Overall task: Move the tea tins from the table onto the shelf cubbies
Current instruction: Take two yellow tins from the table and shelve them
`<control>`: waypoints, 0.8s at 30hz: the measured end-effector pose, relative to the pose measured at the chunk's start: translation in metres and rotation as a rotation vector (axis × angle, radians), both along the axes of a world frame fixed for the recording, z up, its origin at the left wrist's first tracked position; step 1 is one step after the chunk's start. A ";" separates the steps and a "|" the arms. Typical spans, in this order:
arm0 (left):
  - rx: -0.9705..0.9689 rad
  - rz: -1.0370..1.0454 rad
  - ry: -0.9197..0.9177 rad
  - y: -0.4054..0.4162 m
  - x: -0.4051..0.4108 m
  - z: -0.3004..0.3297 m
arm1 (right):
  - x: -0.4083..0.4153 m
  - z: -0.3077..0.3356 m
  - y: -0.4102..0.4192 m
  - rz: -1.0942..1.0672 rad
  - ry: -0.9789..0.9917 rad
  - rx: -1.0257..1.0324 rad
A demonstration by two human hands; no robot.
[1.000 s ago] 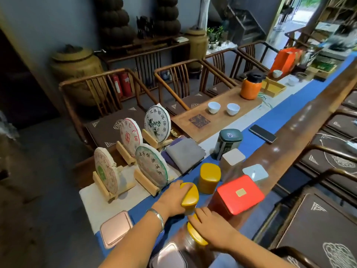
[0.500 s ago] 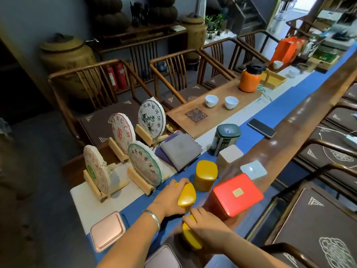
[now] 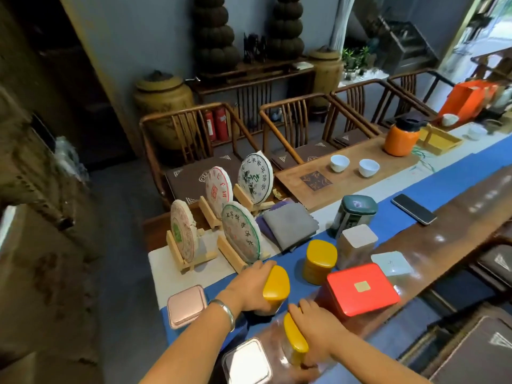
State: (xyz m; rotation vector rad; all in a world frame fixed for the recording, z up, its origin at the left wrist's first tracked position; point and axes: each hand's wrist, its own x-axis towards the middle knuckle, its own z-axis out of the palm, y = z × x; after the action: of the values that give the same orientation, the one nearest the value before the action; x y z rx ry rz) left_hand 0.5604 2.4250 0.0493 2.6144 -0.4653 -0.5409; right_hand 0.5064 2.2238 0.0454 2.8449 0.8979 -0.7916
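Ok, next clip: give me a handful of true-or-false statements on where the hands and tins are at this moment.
1. The left hand grips a yellow tin. True.
2. The right hand holds the red tin. False: it grips a second yellow tin; the red tin stands untouched beside it.
3. A third yellow tin stands free on the blue runner. True.
4. The phone lies on the grey cloth. False: it lies apart from it, further along the runner.
5. Two white cups sit on the wooden tray. True.
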 end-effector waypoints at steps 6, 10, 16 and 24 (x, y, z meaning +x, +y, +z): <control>-0.091 0.205 -0.054 0.020 -0.038 0.040 | 0.007 0.022 0.005 -0.061 -0.017 0.096; -0.049 0.330 -0.107 0.034 -0.066 0.076 | 0.008 0.054 0.019 -0.004 -0.094 0.120; -0.194 0.597 -0.200 0.062 -0.124 0.140 | 0.012 0.126 0.035 0.114 -0.105 0.312; -0.141 0.835 -0.307 0.116 -0.248 0.210 | -0.031 0.230 0.117 0.388 -0.109 0.598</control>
State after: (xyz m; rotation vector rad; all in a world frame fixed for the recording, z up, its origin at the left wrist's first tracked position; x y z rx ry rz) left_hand 0.3121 2.5411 0.2591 2.4564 0.4871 0.1639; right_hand 0.4754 2.3410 0.2754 2.9501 1.8542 -0.3581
